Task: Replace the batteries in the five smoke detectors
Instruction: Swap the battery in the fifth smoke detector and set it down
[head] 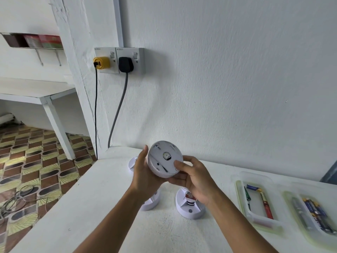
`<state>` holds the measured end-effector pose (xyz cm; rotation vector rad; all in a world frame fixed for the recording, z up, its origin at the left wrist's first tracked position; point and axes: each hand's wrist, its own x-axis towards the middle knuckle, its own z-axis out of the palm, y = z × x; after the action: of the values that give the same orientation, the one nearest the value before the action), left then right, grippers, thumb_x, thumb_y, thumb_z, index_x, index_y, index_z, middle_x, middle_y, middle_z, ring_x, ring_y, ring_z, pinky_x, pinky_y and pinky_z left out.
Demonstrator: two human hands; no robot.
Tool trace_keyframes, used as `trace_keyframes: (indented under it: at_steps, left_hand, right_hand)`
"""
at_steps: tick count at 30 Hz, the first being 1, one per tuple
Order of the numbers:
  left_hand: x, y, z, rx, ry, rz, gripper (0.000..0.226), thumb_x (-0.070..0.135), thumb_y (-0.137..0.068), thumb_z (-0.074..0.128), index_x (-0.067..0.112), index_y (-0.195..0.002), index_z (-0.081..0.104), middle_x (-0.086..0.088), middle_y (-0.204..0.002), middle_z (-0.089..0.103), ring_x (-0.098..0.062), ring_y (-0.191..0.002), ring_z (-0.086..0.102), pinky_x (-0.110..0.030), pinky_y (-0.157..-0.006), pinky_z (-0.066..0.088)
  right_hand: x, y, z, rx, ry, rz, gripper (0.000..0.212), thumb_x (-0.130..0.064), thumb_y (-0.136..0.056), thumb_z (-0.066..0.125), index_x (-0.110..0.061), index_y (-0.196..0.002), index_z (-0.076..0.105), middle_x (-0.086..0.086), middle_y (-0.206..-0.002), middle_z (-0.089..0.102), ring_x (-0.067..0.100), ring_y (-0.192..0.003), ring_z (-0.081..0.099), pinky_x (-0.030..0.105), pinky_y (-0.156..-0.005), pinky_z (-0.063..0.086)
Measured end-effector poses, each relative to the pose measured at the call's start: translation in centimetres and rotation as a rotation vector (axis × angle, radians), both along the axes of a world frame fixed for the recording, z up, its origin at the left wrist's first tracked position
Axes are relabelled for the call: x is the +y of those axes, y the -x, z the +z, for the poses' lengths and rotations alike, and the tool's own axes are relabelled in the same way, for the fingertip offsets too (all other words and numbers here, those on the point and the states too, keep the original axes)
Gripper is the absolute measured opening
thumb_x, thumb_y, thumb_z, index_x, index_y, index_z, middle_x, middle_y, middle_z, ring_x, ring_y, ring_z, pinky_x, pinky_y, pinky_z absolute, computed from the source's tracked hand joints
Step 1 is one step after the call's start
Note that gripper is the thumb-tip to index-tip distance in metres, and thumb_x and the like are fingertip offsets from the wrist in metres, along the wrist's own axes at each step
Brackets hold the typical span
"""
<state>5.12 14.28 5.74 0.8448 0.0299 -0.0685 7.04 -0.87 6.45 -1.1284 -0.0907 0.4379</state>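
We've got the smoke detector (165,159) mid-frame, back facing us, to reach its batt. cover; left hand (144,175) cups it, right hand (193,177) w/ thumb pressing the back.

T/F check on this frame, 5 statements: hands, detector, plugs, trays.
1. Both hands, left hand and right hand, hold the round white smoke detector above the white table. True.
2. The yellow plug sits right of the black plug. False: it is on the left.
3. The clear plastic trays on the right hold batteries. True.
4. The held detector rests flat on the table. False: it is lifted and tilted.
5. Both wall sockets are unused. False: each has a plug.
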Motion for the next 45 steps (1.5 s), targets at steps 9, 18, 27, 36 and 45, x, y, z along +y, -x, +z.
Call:
trace_keyframes:
  at_steps: [9,18,27,36,45]
  left_hand:
    - [-1.5,-0.2,-0.4,0.047,-0.129,0.035,0.059,0.053,-0.097,0.029,0.008,-0.114,0.063,-0.018,-0.108,0.07,-0.029,-0.098,0.069,-0.044,-0.076,0.055]
    - [-1.5,0.2,0.4,-0.033,-0.254,-0.031,0.044,0.038,-0.099,0.031,0.012,-0.116,0.061,-0.014,-0.106,0.072,-0.025,-0.098,0.07,-0.039,-0.073,0.056]
    - [-1.6,0.4,0.2,-0.158,-0.333,-0.042,0.041,0.041,-0.091,0.046,0.013,-0.12,0.053,-0.015,-0.108,0.067,-0.027,-0.101,0.067,-0.038,-0.073,0.054]
    - [-0.3,1.2,-0.1,-0.136,-0.735,0.05,0.046,0.045,-0.094,0.047,0.042,-0.139,0.04,0.009,-0.134,0.048,-0.011,-0.115,0.052,-0.027,-0.089,0.046]
    - [4.4,7.0,-4.1,-0.023,-0.54,0.151,0.05,0.03,-0.078,0.062,0.042,-0.125,0.049,0.009,-0.116,0.067,-0.021,-0.101,0.068,-0.038,-0.073,0.059]
  right_hand:
    - [0.8,0.0,-1.5,-0.999,1.138,-0.219,0.044,-0.035,-0.097,0.051,-0.021,-0.139,0.048,0.006,-0.134,0.041,0.021,-0.119,0.046,0.03,-0.089,0.05]
    - [0.4,-0.3,-0.1,-0.695,0.777,-0.202,0.055,-0.033,-0.082,0.073,-0.018,-0.132,0.056,-0.001,-0.11,0.066,0.011,-0.098,0.062,0.024,-0.079,0.055]
    - [0.2,-0.2,0.0,-0.772,0.818,-0.253,0.026,-0.04,-0.081,0.067,-0.019,-0.095,0.073,-0.004,-0.084,0.07,0.011,-0.077,0.065,0.034,-0.069,0.057]
    - [-0.5,0.1,0.5,0.107,0.053,0.236,0.055,-0.053,-0.093,0.048,-0.011,-0.126,0.06,0.018,-0.117,0.064,0.041,-0.103,0.064,0.059,-0.085,0.053]
    - [-1.1,2.4,-4.4,0.1,-0.158,0.469,0.079,-0.025,-0.064,0.082,-0.031,-0.136,0.05,0.014,-0.132,0.058,0.038,-0.101,0.062,0.046,-0.072,0.053]
